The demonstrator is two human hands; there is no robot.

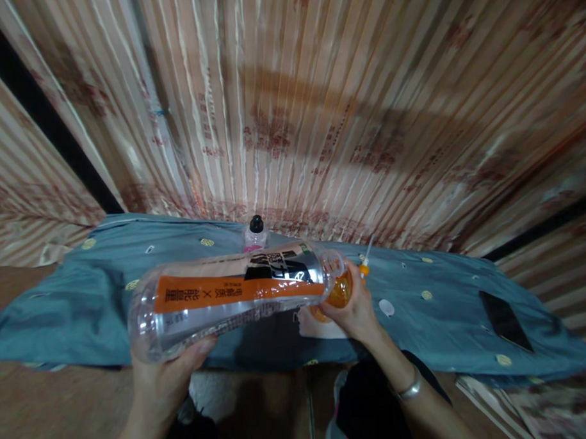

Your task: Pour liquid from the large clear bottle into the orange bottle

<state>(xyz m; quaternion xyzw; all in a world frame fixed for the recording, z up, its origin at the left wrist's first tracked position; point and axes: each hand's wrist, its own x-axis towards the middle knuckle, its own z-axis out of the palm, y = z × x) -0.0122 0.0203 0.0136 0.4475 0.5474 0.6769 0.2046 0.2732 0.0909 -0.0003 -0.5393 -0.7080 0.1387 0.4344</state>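
A large clear plastic drink bottle [238,292] with an orange, black and silver label lies almost level in the air, its open mouth pointing right. My left hand [168,371] is closed around its base end from below. Just under the mouth, my right hand [356,310] grips a small clear container [341,291] with orange liquid in it. The big bottle's neck meets or overlaps the container's top; I cannot tell whether they touch. Fingers of the right hand are partly hidden. Beyond that hand is an orange cap [364,269] with a thin pale tube.
A teal cloth [422,330] with small yellow prints covers the low surface. On it are a small black-capped bottle [257,230] with pink at the bottom, a white disc [386,307] and a dark phone [505,321]. A striped curtain [289,117] hangs close behind.
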